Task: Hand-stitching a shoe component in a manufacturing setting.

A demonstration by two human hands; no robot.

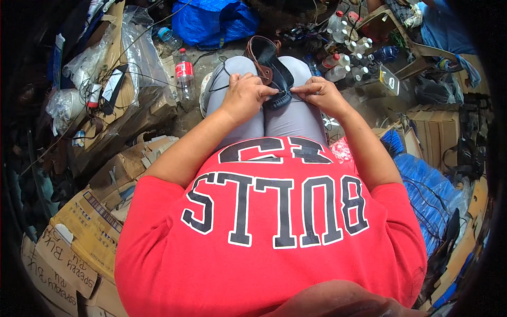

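A shoe with a brown upper [260,48] and a black sole [285,79] rests across my knees, its rounded sole end toward me. My left hand [246,96] is closed in a pinch at the left edge of that end. From it a thin black thread [224,64] loops up over my left knee. On the opposite side of the sole, my right hand [320,96] also pinches, thumb against forefinger. Whatever sits in its fingertips is too small to make out. Both sets of fingertips are close together over the sole's near end.
Beyond my left knee stands a red-labelled bottle [184,74]. Several capped bottles [340,71] crowd the floor at far right, near a wooden frame [422,50]. Flattened cardboard [87,232] lies at left, a blue plastic sheet [422,185] at right, and a blue bag [214,24] ahead.
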